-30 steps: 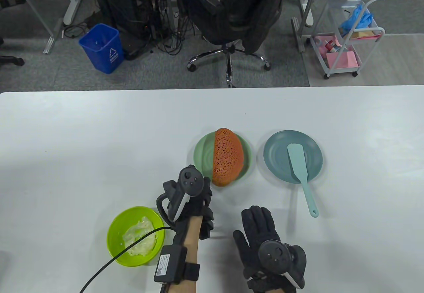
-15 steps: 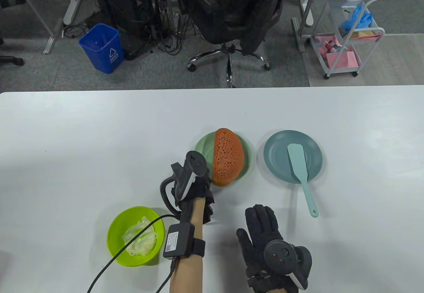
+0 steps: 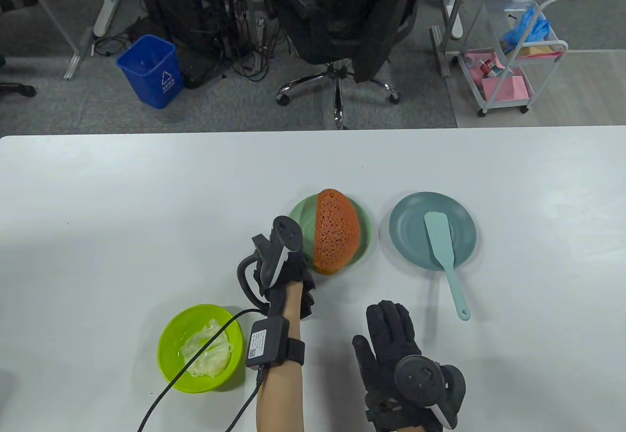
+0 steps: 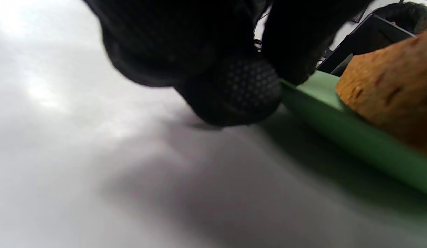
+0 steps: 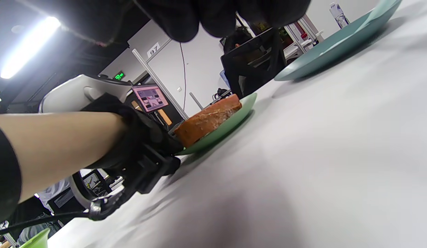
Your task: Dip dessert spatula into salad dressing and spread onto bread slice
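Spatula (image 3: 443, 258) is lying in the teal plate (image 3: 409, 246), its slim, stiff-looking handle overhanging just beyond the right hand's (image 3: 391, 349) flat, empty fingers; there it is best pinched. Left hand (image 3: 286, 275) fingertips are touching the green plate (image 3: 297, 217) rim; their curl cannot be told.

A white table (image 3: 122, 207) carries a lime green bowl (image 3: 168, 349) of pale dressing just left of the left hand's (image 3: 286, 280) wrist, a light green plate (image 3: 298, 214) at that hand's fingertips, and a teal plate (image 3: 411, 251) beyond the flat-resting right hand (image 3: 391, 344).
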Tool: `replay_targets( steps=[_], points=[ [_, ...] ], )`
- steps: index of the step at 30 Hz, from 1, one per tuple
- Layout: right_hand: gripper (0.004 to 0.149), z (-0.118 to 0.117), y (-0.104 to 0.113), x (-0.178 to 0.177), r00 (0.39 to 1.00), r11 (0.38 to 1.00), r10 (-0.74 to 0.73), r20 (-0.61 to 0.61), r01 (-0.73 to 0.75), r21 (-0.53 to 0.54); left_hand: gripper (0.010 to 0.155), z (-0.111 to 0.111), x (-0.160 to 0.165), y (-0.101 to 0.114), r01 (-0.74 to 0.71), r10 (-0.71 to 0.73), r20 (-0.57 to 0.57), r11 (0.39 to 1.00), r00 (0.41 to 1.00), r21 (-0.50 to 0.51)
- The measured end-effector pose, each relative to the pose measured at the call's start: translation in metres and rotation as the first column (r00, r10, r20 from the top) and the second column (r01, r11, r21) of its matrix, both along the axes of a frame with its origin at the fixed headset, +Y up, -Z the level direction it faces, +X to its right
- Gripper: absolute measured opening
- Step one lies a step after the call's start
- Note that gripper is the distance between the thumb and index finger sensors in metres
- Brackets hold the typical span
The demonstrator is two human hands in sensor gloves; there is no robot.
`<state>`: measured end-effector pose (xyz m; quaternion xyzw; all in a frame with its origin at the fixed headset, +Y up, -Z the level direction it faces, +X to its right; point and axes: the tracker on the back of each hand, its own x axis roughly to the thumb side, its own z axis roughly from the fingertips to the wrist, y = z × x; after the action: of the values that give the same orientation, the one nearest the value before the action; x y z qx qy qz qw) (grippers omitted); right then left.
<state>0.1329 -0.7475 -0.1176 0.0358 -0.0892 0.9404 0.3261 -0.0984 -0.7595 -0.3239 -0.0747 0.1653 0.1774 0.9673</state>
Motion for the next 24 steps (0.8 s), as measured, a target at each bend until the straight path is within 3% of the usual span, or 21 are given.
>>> replay_targets(
  steps=[11,24],
  points=[
    [0.064,-0.004,-0.002,0.000,1.000,1.000,-0.004,0.008,0.004,-0.017,0.057,0.011,0.007,0.004,0.030,-0.029,0.035,0.998,0.999,-0.049],
    [0.063,-0.008,-0.002,0.001,1.000,0.999,0.000,0.024,0.000,-0.034,0.057,0.084,0.010,0.006,0.027,-0.023,0.059,0.997,0.998,-0.076]
  ],
)
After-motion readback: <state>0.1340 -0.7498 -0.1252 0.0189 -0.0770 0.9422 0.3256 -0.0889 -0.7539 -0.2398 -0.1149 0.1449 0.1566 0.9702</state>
